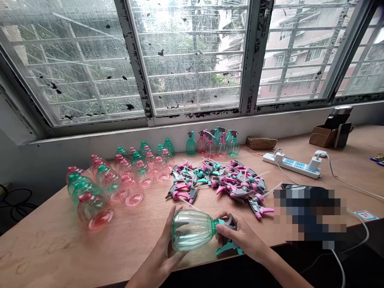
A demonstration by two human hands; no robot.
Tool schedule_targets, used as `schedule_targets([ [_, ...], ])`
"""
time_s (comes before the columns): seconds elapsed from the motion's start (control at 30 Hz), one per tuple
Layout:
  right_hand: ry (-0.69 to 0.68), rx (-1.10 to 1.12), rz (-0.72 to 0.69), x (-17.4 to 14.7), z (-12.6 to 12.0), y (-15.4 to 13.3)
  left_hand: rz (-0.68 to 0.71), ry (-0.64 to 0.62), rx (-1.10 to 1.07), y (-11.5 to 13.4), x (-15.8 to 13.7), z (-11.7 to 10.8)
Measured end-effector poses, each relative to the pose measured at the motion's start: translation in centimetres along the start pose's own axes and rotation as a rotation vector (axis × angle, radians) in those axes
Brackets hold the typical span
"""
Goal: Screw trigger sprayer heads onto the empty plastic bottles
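Note:
A clear green spray bottle (192,230) lies on its side in the air above the table's front edge, its neck pointing right. Around its base wraps my left hand (166,248), fingers behind and thumb below. At the neck, my right hand (240,234) grips the grey and teal spray head (229,246), thumb on the collar; the head sits at the bottle's mouth. Just beyond lies a heap of loose pink, teal and grey spray heads (240,182). To the left stand several open pink and green bottles (132,192) without heads.
Bottles with heads fitted (233,145) stand by the window wall. A white power strip (292,165) with plugs and cables lies at right, near a small cardboard box (325,136). A dark phone-like device (309,192), partly blurred out, is at the right front edge.

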State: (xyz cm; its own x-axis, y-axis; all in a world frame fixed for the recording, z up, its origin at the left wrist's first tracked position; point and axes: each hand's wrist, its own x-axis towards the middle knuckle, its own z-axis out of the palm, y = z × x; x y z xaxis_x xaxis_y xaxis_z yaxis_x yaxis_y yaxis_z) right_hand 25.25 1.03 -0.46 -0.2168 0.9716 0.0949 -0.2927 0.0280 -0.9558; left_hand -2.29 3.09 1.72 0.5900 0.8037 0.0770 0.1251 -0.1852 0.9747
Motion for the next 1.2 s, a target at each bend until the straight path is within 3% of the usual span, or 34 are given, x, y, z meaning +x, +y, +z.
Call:
schedule_targets([
  [0.27,0.000,-0.002,0.011,-0.02,-0.05,-0.04,-0.021,0.010,-0.004,0.75,-0.06,0.28],
  [0.53,0.007,-0.016,0.013,0.04,-0.03,-0.05,0.015,-0.002,0.033,-0.01,-0.07,0.04],
  [0.73,0.007,-0.022,0.016,0.03,0.02,-0.08,-0.042,0.022,0.019,0.46,-0.04,0.21],
  [0.97,0.006,-0.003,0.015,-0.01,0.05,-0.18,0.009,0.013,0.031,0.36,0.02,0.16],
  [1.2,0.020,-0.043,0.022,-0.04,-0.03,0.20,-0.048,0.035,0.058,0.75,-0.20,0.21],
])
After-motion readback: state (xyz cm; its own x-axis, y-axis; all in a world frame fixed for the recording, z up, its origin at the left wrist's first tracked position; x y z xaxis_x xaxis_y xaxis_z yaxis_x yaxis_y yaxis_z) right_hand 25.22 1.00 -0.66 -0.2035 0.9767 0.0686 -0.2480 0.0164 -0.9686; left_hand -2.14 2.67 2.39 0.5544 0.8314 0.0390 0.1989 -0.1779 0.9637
